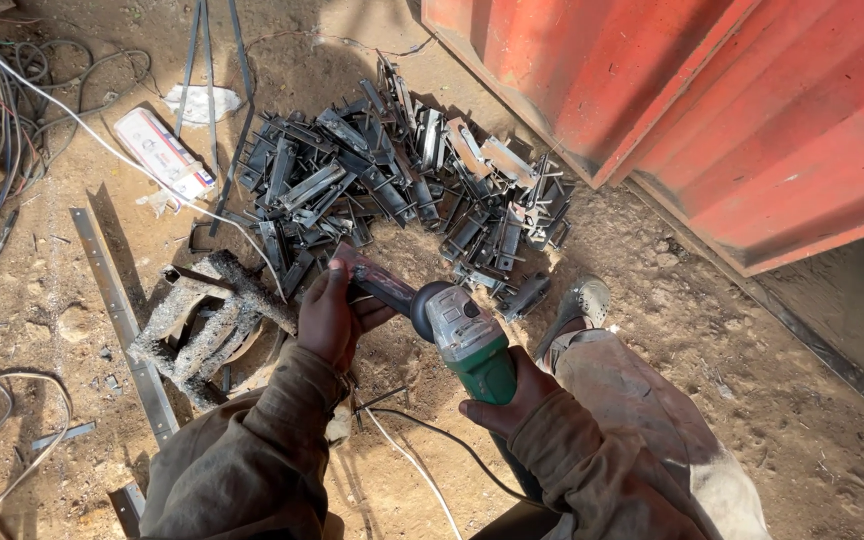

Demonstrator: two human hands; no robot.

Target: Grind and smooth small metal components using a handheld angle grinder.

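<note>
Angle grinder: green-and-grey handheld power tool with a dark side handle [457, 335], held low over the dirt floor [652, 330], between the two hands and in front of the person's knees.
Right hand: right hand [500, 402] is closed around the green rear body from below, at the end where the dark power cord [442, 440] leaves; this grip appears to carry the weight.
Left hand: left hand [335, 315] is clamped on the side handle, fingers wrapped over it, judged to be steadying the head against twist.
Working end: hidden behind the left hand; disc and any contact cannot be told.
Ahead of both hands: heap of cut grey steel brackets and flat offcuts [402, 175], piled loose just beyond the tool, within reach.
Left of the left hand: rough, slag-crusted welded steel piece [207, 320] on the floor, beside a long flat steel bar [117, 310].
Right of the right hand: dusty shoe [577, 305], planted near the heap; beyond it a red corrugated metal wall [752, 110].
Far left: tangled cables [12, 110], well apart.
</note>
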